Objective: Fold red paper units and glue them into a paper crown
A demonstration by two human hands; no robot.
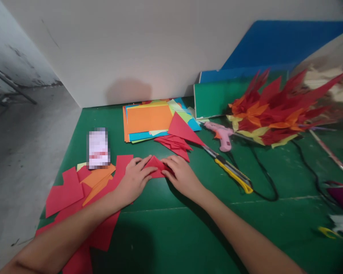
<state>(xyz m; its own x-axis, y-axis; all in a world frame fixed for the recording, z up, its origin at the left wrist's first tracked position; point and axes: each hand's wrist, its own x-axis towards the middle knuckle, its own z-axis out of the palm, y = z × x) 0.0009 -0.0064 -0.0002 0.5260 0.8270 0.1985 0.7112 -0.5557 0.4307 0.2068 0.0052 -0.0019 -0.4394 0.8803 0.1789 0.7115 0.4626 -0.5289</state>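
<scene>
While the left hand point(135, 176) and right hand point(184, 176) touch its opposite sides, thumb and forefinger of each spread apart, the red paper point(156, 166) lies on the green table point(165, 239), folded to a triangular peak (apex directed away from the person).

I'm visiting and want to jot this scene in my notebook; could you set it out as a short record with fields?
Left hand: fingers on the left side of a red folded paper
Right hand: fingers on its right side
Surface: green table
Tools: pink glue gun; yellow-handled cutter
Beyond the hands: stacked colored sheets; red folded pieces
At left: red and orange papers; pixelated phone-like object
At right: flame-like paper cluster in red, orange, yellow
</scene>
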